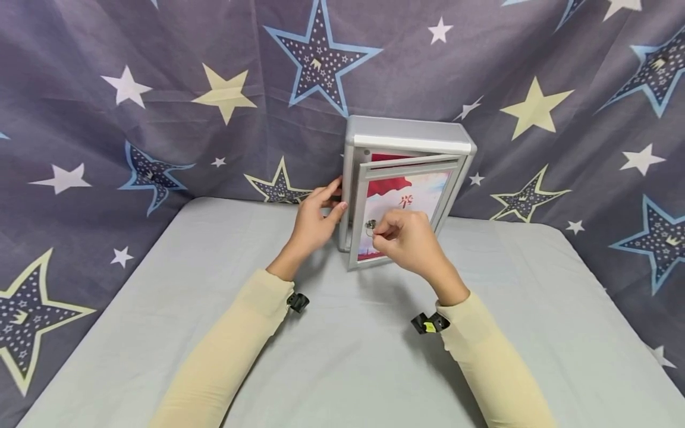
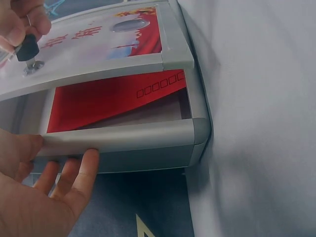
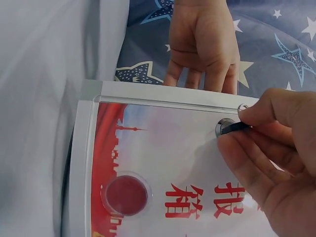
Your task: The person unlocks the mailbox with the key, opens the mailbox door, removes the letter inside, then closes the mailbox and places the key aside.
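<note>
A silver metal letterbox [image 1: 411,129] stands upright at the back of the table, against the cloth. Its framed front door [image 1: 361,220] is ajar, and red lining [image 2: 113,98] shows in the gap. My right hand [image 1: 409,238] pinches a black-headed key [image 3: 236,128] at the door's lock [image 3: 225,127]; a thin ring hangs by it. The left hand [image 1: 314,223] touches the box's left edge, thumb at the front rim and fairly straight fingers against the side. Red characters [image 3: 183,201] and a round reddish window [image 3: 127,195] mark the door panel.
A pale grey sheet [image 1: 342,368] covers the table. Behind it hangs a dark star-patterned cloth [image 1: 176,35], close to the back of the box. Small black wrist cameras [image 1: 297,302] sit at both sleeve cuffs.
</note>
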A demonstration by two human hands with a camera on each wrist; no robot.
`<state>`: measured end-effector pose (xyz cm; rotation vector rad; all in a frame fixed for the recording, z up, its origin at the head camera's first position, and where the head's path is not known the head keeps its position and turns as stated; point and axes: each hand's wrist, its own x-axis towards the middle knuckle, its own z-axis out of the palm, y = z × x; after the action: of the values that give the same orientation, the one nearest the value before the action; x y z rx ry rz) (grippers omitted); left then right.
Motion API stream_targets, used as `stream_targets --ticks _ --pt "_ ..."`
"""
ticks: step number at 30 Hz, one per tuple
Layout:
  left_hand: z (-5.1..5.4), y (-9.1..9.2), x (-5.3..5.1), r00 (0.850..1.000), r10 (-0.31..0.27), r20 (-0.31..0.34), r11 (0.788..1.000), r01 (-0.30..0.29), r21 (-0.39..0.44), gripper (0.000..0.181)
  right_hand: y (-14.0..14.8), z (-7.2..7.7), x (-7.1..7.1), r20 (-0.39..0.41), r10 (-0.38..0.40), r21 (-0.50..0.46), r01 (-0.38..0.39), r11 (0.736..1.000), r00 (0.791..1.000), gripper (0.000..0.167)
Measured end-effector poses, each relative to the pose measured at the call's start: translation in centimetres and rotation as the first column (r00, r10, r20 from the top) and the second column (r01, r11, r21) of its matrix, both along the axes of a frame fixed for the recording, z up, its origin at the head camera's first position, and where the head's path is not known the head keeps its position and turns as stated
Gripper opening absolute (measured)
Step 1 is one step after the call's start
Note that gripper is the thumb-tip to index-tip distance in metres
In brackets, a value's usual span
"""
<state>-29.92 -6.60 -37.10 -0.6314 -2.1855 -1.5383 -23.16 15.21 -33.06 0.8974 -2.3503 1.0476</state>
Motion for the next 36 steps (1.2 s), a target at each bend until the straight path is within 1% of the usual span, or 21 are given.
stream_targets --ticks 7,10,15,18,23,29,36 --pt "-0.1 0.1 0.1 1.000 0.004 -0.023 1.000 -0.004 -0.005 0.053 0.4 0.2 0.9 -0.005 0.005 0.052 -0.005 0.999 1.000 0.014" --pt "-0.2 0.1 0.1 1.000 -0.002 -0.028 1.000 0.002 -0.009 0.053 0.5 0.0 1.3 -0.017 -0.012 0.052 0.013 0.999 1.000 0.015" --pt "-0.2 0.1 0.1 1.000 0.000 -0.026 1.000 0.000 -0.017 0.054 0.4 -0.4 2.1 -0.048 -0.070 0.005 0.071 0.997 0.996 0.017" --pt "-0.2 0.0 0.1 1.000 0.004 -0.020 1.000 -0.005 -0.023 0.054 0.3 -0.6 2.4 -0.049 -0.100 -0.029 0.099 0.995 0.994 0.017" --pt "-0.1 0.0 0.0 1.000 0.006 -0.014 1.000 -0.007 -0.028 0.054 0.3 -0.8 2.8 -0.048 -0.124 -0.052 0.122 0.991 0.991 0.014" --pt "-0.2 0.0 -0.1 0.999 0.001 -0.039 1.000 -0.002 -0.020 0.054 1.2 -0.6 3.3 -0.028 -0.087 -0.052 0.086 0.995 0.996 0.015" --pt "-0.1 -0.1 0.0 1.000 0.004 -0.030 1.000 -0.004 -0.024 0.054 2.8 -0.5 3.4 0.042 0.014 -0.059 -0.012 0.998 0.999 0.019"
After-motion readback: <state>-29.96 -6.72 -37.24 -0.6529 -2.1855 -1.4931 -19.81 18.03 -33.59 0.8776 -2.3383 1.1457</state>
